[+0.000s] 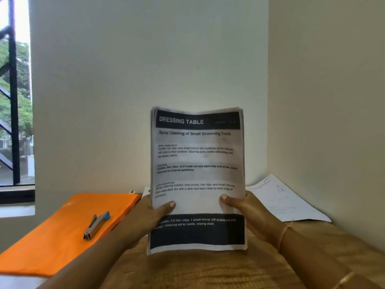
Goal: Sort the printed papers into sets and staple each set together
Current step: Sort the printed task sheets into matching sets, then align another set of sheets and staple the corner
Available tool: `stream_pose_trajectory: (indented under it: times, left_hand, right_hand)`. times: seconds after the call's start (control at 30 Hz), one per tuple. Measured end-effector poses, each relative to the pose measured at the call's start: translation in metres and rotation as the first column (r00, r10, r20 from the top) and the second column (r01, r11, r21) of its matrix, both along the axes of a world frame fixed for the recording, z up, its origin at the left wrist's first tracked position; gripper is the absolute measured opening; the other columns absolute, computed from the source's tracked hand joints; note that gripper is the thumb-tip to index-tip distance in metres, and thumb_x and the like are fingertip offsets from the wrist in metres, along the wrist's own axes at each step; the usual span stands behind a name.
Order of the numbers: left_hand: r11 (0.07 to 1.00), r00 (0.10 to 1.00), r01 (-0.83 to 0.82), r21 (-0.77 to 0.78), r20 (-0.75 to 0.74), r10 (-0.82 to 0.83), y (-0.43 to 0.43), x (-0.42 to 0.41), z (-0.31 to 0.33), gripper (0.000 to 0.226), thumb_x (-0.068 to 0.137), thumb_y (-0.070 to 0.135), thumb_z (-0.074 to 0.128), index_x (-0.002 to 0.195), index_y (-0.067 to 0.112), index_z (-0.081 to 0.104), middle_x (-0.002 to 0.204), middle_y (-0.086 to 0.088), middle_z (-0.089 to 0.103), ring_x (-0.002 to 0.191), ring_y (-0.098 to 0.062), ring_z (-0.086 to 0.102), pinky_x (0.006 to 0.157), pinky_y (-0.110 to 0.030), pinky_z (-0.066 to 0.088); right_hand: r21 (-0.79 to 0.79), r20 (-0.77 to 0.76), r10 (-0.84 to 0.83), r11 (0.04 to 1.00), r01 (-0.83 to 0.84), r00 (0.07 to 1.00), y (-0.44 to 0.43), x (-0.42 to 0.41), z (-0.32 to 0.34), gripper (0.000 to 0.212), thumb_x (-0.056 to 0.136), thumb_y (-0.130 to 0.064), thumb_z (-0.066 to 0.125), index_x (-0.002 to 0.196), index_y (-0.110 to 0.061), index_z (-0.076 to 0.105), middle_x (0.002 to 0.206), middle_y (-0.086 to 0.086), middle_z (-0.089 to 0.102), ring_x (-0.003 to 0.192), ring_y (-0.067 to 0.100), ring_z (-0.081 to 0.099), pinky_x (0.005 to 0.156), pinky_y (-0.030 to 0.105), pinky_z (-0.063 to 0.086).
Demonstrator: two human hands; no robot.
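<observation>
A stack of printed papers [196, 163] stands upright on the wooden table [208, 268], its bottom edge on the tabletop. The top sheet is headed "DRESSING TABLE". My left hand [145, 215] grips the stack's left edge with the thumb across the front. My right hand [248, 213] grips the right edge the same way. A small metal stapler [96, 225] with a blue end lies to the left on an orange folder [62, 232].
More white sheets [285, 199] lie flat at the back right corner of the table, against the wall. A barred window [14, 101] is at the far left. Walls close off the table at the back and right.
</observation>
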State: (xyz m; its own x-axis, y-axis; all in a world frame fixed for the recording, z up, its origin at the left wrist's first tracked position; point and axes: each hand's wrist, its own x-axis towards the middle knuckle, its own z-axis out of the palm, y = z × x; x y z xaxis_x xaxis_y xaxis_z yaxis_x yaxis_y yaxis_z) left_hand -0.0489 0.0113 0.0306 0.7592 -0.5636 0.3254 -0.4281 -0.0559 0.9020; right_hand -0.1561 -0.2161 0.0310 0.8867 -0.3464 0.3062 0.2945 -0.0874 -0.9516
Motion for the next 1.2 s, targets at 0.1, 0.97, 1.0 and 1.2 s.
stream_pose_trajectory:
  times: [0.1,0.97,1.0,1.2]
  left_hand:
    - [0.998,0.999,-0.041,0.049,-0.003,0.041,-0.001,0.001,-0.007,0.054,0.071,0.056,0.07,0.111,0.023,0.056,0.101,-0.003,0.071,0.093,-0.02,0.068,0.084,-0.042,0.056]
    - [0.798,0.847,-0.273,-0.537,-0.528,-0.066,-0.025,0.001,-0.006,0.023,0.086,-0.007,0.055,0.097,0.012,0.058,0.093,-0.01,0.066,0.083,-0.025,0.062,0.072,-0.04,0.051]
    - [0.774,0.85,-0.308,-0.553,-0.526,-0.037,-0.015,0.01,-0.002,0.021,0.085,-0.008,0.055,0.097,0.009,0.058,0.095,-0.011,0.065,0.082,-0.025,0.062,0.072,-0.039,0.051]
    - [0.932,0.945,-0.188,-0.31,-0.317,0.085,0.023,0.039,0.01,0.031,0.085,-0.002,0.059,0.114,0.008,0.058,0.101,-0.016,0.069,0.082,-0.026,0.067,0.072,-0.039,0.057]
  right_hand:
    - [0.018,-0.013,-0.015,1.0,0.016,1.0,0.0,0.0,-0.011,0.047,0.081,-0.018,0.065,0.125,-0.007,0.052,0.116,0.014,0.067,0.105,0.028,0.065,0.095,0.045,0.05]
    - [0.263,-0.039,-0.226,0.937,0.228,0.973,0.011,0.001,-0.01,0.024,0.099,-0.004,0.039,0.107,-0.012,0.06,0.097,0.012,0.07,0.088,0.028,0.067,0.07,0.037,0.055]
    - [0.251,-0.033,-0.263,0.932,0.263,0.964,0.002,-0.003,-0.009,0.023,0.099,-0.005,0.04,0.108,-0.01,0.06,0.097,0.014,0.07,0.09,0.031,0.067,0.076,0.042,0.055]
    - [0.137,0.002,-0.367,0.922,0.363,0.93,-0.034,-0.026,0.0,0.017,0.098,-0.014,0.046,0.104,-0.012,0.061,0.102,0.017,0.068,0.099,0.037,0.064,0.095,0.057,0.047]
